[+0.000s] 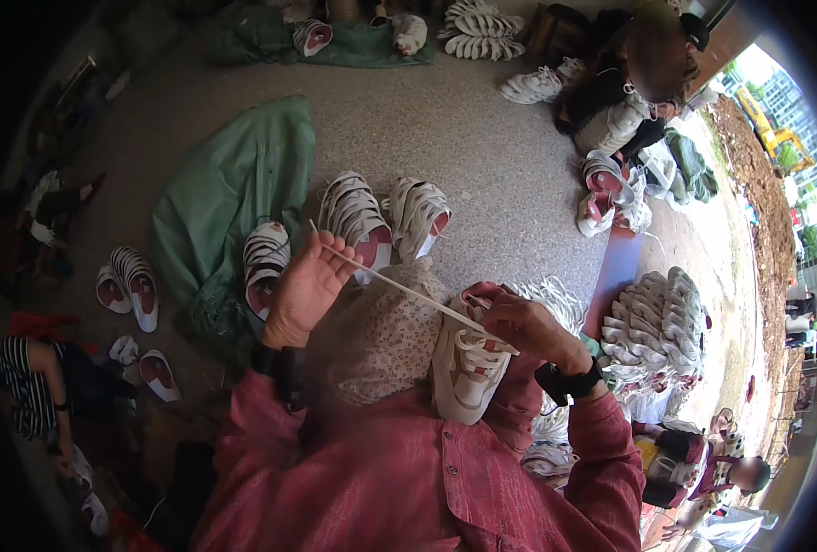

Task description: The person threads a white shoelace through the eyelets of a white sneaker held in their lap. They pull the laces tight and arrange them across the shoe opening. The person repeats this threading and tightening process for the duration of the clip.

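A white and beige sneaker (471,379) rests on my lap, toe toward me, with laces threaded across its front. From it a pale shoelace (399,286) runs taut up to the left. My left hand (309,287) is raised with the palm turned up, its curled fingers holding the lace near its free end. My right hand (535,329) is closed on the same lace beside the shoe's collar; its fingertips are partly hidden. A floral cloth (390,333) covers my knee between the hands.
Stacked shoe uppers (353,216) stand ahead, beside a green sack (243,184). A large pile of shoes (652,322) lies at right, near loose white laces (551,299). Other people sit around, one with shoes (615,124) at far right, another in a striped top (29,373) at left.
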Tool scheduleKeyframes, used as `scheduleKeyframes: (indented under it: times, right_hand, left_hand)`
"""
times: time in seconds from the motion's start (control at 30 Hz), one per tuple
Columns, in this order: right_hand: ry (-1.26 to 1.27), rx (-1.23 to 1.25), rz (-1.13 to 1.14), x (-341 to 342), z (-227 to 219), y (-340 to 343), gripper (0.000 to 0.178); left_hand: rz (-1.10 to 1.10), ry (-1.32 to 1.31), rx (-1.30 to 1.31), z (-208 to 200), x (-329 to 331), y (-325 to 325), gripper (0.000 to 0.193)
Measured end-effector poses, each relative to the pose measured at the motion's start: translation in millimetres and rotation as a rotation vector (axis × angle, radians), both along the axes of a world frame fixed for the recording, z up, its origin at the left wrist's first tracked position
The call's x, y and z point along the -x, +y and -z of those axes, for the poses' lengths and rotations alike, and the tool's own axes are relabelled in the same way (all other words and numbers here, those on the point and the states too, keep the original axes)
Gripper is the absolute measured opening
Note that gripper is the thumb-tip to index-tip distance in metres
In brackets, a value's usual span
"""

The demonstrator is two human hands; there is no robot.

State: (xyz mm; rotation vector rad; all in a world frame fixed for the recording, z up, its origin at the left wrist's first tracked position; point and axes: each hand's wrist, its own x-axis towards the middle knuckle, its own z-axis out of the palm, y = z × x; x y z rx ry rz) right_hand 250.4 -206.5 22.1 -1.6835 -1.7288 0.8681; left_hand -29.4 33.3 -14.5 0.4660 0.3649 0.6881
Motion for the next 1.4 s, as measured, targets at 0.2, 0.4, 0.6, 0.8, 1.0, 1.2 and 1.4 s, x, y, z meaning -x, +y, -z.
scheduleKeyframes:
  times: [0.2,0.4,0.6,0.8,1.0,1.2,1.4]
  right_hand:
    - [0.029,0.084,-0.025,-3,3,11,0.010]
    - [0.095,0.243,0.130,12,-7,29,0.011]
    - [0.142,0.123,0.018,0,10,25,0.015]
    - [0.531,0.291,0.191,8,10,17,0.017]
    - [0.439,0.181,0.115,1,25,13,0.022]
    - [0.280,0.175,0.135,-5,24,7,0.021]
    - [0.720,-0.021,0.153,0,-24,-5,0.018]
  left_hand:
    - [0.304,0.193,-0.218,12,-5,-3,0.027]
    - [0.430,0.553,-1.274,43,-63,-41,0.032]
    - [0.355,0.605,-1.676,46,-84,-74,0.023]
    - [0.477,0.577,-1.893,42,-84,-70,0.019]
    - [0.532,0.543,-2.022,31,-98,-74,0.020]
    - [0.716,0.614,-1.739,35,-102,-60,0.022]
    - [0.660,0.605,-1.910,54,-98,-53,0.022]
